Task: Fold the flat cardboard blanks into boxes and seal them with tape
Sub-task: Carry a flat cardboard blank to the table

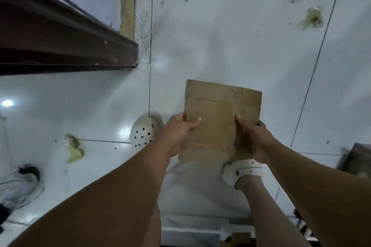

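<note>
The task looks to be at its very start for this piece: the cardboard blank [216, 118] is completely flat, its score lines and flap slits visible across the top and bottom bands, with no panel raised, no flap turned in and no tape on it. Opening it into a tube, folding the flaps and sealing the seams all appear to remain. No tape roll or finished box shows, though a blurred brown shape [239, 238] at the bottom edge of the view may be more cardboard; I cannot tell. The blank is held in the air over the white tiled floor [220, 36], roughly level and facing up, above the person's white clogs [143, 132]. The left grip [179, 134] pinches the blank's left edge about halfway along, thumb [193, 121] laid on the top face and the fingers hidden underneath. The right grip [253, 138] pinches the right edge a little nearer the body, thumb [240, 120] pressed on top and the fingers curled below. So the blank spans between the two, its far half jutting free beyond both. Torn yellowish scraps [311, 18] are stuck to the tiles, and a dark door frame [66, 42] runs along the floor's far left edge.
</note>
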`<action>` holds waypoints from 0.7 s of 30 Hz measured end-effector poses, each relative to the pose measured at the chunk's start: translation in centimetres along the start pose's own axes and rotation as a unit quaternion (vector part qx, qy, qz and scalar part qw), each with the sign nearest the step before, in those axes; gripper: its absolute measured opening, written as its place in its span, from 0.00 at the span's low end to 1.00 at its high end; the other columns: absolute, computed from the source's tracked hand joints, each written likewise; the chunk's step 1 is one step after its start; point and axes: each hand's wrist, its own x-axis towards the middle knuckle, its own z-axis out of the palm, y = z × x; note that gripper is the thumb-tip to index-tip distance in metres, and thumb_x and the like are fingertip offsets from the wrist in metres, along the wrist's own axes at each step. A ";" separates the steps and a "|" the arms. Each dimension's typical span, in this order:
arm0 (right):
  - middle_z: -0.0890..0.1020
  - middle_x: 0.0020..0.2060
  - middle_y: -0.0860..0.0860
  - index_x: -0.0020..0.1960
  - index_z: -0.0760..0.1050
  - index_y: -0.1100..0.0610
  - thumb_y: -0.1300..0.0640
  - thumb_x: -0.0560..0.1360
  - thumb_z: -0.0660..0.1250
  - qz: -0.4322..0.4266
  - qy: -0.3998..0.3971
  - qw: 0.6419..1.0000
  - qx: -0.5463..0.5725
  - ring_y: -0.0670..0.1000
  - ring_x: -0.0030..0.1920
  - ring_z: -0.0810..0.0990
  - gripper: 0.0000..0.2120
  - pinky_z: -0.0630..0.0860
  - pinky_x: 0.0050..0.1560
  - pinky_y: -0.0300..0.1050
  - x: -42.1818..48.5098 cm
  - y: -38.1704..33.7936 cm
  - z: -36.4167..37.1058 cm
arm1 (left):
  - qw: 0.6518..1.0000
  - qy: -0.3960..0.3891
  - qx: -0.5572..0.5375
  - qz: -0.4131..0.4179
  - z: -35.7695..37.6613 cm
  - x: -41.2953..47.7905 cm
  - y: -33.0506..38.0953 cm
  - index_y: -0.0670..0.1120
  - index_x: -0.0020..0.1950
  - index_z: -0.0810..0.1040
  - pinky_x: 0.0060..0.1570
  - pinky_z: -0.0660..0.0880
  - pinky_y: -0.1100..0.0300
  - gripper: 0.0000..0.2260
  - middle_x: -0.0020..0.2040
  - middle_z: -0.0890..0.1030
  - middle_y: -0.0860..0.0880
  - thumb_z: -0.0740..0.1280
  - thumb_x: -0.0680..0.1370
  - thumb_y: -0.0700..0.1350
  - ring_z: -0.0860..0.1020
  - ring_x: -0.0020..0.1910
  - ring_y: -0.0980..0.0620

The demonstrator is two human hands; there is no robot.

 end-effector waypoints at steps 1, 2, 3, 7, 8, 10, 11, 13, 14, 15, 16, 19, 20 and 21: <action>0.76 0.63 0.57 0.72 0.62 0.57 0.45 0.70 0.72 -0.007 -0.007 1.000 -0.010 0.62 0.60 0.77 0.37 0.73 0.60 0.66 -1.5 -0.4 -0.4 | 1.000 0.009 -0.019 0.002 -0.2 -1.8 0.4 0.44 0.53 0.79 0.49 0.80 0.48 0.07 0.49 0.84 0.44 0.70 0.76 0.42 0.83 0.48 0.46; 0.76 0.63 0.59 0.72 0.63 0.59 0.46 0.72 0.71 -0.017 -0.006 1.000 -0.019 0.62 0.60 0.77 0.35 0.73 0.61 0.66 -2.9 -0.8 -0.7 | 0.999 0.022 -0.030 0.009 -0.3 -3.4 0.8 0.43 0.53 0.80 0.49 0.80 0.48 0.09 0.48 0.84 0.44 0.70 0.75 0.42 0.83 0.47 0.45; 0.76 0.62 0.60 0.70 0.64 0.60 0.47 0.74 0.70 -0.030 0.004 0.999 -0.026 0.63 0.60 0.77 0.31 0.73 0.61 0.66 -4.3 -1.3 -0.8 | 0.999 0.038 -0.034 0.020 -0.4 -4.9 1.4 0.42 0.53 0.80 0.49 0.79 0.47 0.09 0.48 0.84 0.44 0.71 0.74 0.42 0.83 0.47 0.45; 0.78 0.57 0.60 0.62 0.71 0.61 0.54 0.78 0.65 -0.076 0.045 0.996 -0.034 0.61 0.56 0.78 0.16 0.74 0.60 0.63 -9.4 -2.8 -1.3 | 0.992 0.094 0.003 0.089 -0.1 -10.4 4.5 0.43 0.51 0.82 0.47 0.80 0.51 0.09 0.44 0.85 0.47 0.73 0.72 0.44 0.84 0.44 0.47; 0.79 0.55 0.59 0.58 0.73 0.59 0.55 0.78 0.65 -0.084 0.047 0.995 -0.024 0.60 0.53 0.79 0.12 0.76 0.57 0.62 -10.8 -3.2 -1.5 | 0.988 0.107 0.016 0.109 0.3 -11.7 5.3 0.44 0.49 0.82 0.46 0.80 0.52 0.07 0.43 0.85 0.48 0.73 0.72 0.44 0.84 0.43 0.48; 0.80 0.51 0.58 0.54 0.73 0.58 0.57 0.79 0.64 -0.098 0.053 0.994 0.008 0.58 0.49 0.79 0.07 0.78 0.48 0.56 -13.7 -3.9 -2.1 | 0.981 0.130 0.035 0.143 1.3 -14.4 6.7 0.46 0.47 0.82 0.44 0.80 0.54 0.05 0.41 0.85 0.50 0.73 0.73 0.44 0.84 0.41 0.50; 0.79 0.50 0.57 0.56 0.72 0.59 0.57 0.79 0.64 -0.105 0.058 0.993 0.015 0.57 0.47 0.79 0.08 0.77 0.45 0.54 -15.3 -4.2 -2.5 | 0.977 0.137 0.038 0.157 1.9 -15.8 7.3 0.47 0.46 0.82 0.42 0.80 0.55 0.04 0.40 0.85 0.51 0.73 0.73 0.44 0.84 0.41 0.50; 0.77 0.51 0.56 0.60 0.70 0.59 0.57 0.79 0.63 -0.126 0.066 0.990 0.018 0.55 0.45 0.77 0.10 0.74 0.44 0.53 -18.3 -5.1 -3.6 | 0.973 0.141 0.032 0.182 3.2 -18.7 8.4 0.47 0.47 0.83 0.41 0.80 0.57 0.04 0.41 0.85 0.51 0.73 0.73 0.43 0.84 0.41 0.51; 0.77 0.51 0.56 0.61 0.70 0.59 0.58 0.80 0.62 -0.136 0.067 0.988 0.023 0.54 0.45 0.76 0.11 0.73 0.45 0.53 -19.9 -5.5 -4.3 | 0.971 0.138 0.027 0.193 3.9 -20.2 9.0 0.47 0.47 0.83 0.42 0.80 0.56 0.03 0.42 0.85 0.50 0.72 0.74 0.43 0.84 0.41 0.50; 0.77 0.50 0.56 0.61 0.70 0.59 0.58 0.80 0.61 -0.145 0.067 0.987 0.033 0.54 0.45 0.75 0.11 0.72 0.45 0.53 -21.4 -6.1 -5.1 | 0.970 0.132 0.019 0.202 4.7 -21.6 9.6 0.46 0.47 0.83 0.42 0.81 0.55 0.03 0.43 0.85 0.49 0.72 0.74 0.42 0.84 0.42 0.49; 0.77 0.49 0.55 0.61 0.70 0.58 0.58 0.80 0.61 -0.153 0.066 0.985 0.045 0.54 0.45 0.75 0.11 0.72 0.44 0.53 -23.1 -6.6 -5.9 | 0.971 0.124 0.011 0.205 5.4 -23.0 10.1 0.45 0.48 0.83 0.43 0.81 0.53 0.04 0.44 0.85 0.47 0.71 0.75 0.42 0.84 0.42 0.48; 0.77 0.47 0.54 0.60 0.71 0.57 0.60 0.80 0.60 -0.184 0.063 0.977 0.084 0.54 0.45 0.76 0.09 0.72 0.39 0.49 -28.1 -8.3 -8.4 | 0.973 0.100 0.015 0.206 7.4 -27.4 11.5 0.43 0.49 0.82 0.48 0.79 0.51 0.05 0.46 0.85 0.44 0.69 0.76 0.43 0.83 0.44 0.46; 0.77 0.46 0.53 0.60 0.71 0.57 0.61 0.80 0.60 -0.193 0.064 0.975 0.093 0.53 0.44 0.76 0.09 0.72 0.37 0.48 -29.8 -8.8 -9.2 | 0.972 0.098 0.026 0.210 8.0 -28.7 11.8 0.43 0.48 0.82 0.48 0.79 0.52 0.05 0.46 0.84 0.43 0.68 0.77 0.43 0.82 0.45 0.46; 0.78 0.45 0.53 0.59 0.72 0.57 0.62 0.80 0.59 -0.204 0.059 0.972 0.101 0.53 0.42 0.76 0.08 0.72 0.35 0.46 -31.4 -9.2 -9.9 | 0.971 0.098 0.031 0.216 8.5 -30.0 12.1 0.44 0.47 0.82 0.48 0.78 0.53 0.05 0.47 0.84 0.43 0.67 0.77 0.42 0.82 0.45 0.46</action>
